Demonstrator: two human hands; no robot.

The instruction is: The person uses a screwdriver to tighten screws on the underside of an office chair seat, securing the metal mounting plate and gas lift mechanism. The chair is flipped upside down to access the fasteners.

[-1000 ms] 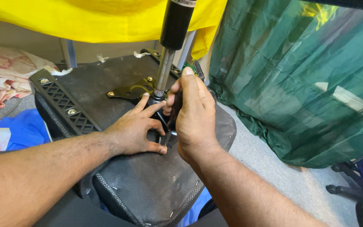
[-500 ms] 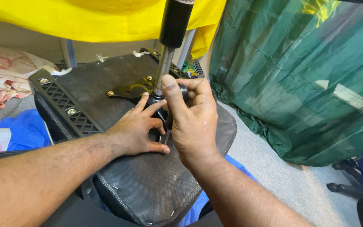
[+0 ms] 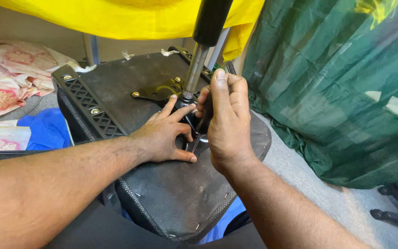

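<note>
An upturned black office-chair seat [image 3: 162,193], its fabric-covered underside stapled along the edge, lies in the middle of the view, and everything else sits around it. From a dark metal mounting plate [image 3: 160,90] fixed with brass-coloured bolts near the centre of that underside rises a gas-lift column [image 3: 198,64], a bare steel rod below and a black cylinder above. The left hand [image 3: 164,136] lies flat on the seat just beside the foot of the column, fingers spread and half open, the forefinger reaching to the column's base and the thumb stretched out along the fabric; it grips nothing that can be seen. The right hand [image 3: 226,117] is curled close against the near side of the column's base, thumb pointing up, fingers folded around a small dark part that it mostly hides, so what it holds cannot be told. A black ribbed plastic bar [image 3: 88,108] runs along the left edge of the seat. Beyond that edge lie blue cloth [image 3: 47,129] and floral-printed fabric [image 3: 10,87]. Above the seat hangs yellow cloth [image 3: 130,18], and to its right a crumpled green plastic sheet [image 3: 342,92].
</note>
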